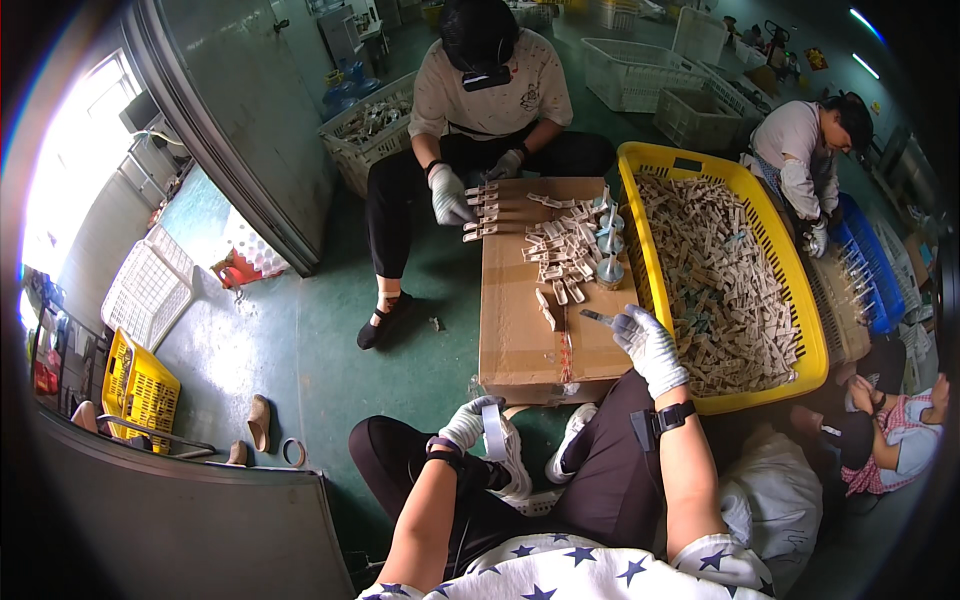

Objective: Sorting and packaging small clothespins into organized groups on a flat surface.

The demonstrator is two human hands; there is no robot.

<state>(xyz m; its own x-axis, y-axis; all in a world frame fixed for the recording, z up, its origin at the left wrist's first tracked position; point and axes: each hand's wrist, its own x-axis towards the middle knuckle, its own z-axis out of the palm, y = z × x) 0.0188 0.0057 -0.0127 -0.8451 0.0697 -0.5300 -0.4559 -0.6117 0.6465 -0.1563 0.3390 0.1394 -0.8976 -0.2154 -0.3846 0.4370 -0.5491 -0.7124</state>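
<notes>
My left hand (465, 424), in a white glove, is closed around a pale lilac-grey flat strip (494, 432) that stands upright above my knees; its kind does not show clearly. In my gloved right hand (652, 348), over the near right corner of a cardboard box (515, 335), the fingers pinch a small thin grey flat piece (597, 317). A pile of beige clips like clothes pegs (560, 245) lies on the box, with a few loose clips (546, 308) nearer me. Small round bluish containers (609, 270) stand in a row beside the pile.
A yellow basket (634, 215) full of beige clips stands right of the box. Opposite sits a co-worker (490, 90), gloved hands beside clips lined up along the box's left edge (481, 215). Another person (800, 160) works by a blue basket (880, 285). A white sack (775, 500) is at my right.
</notes>
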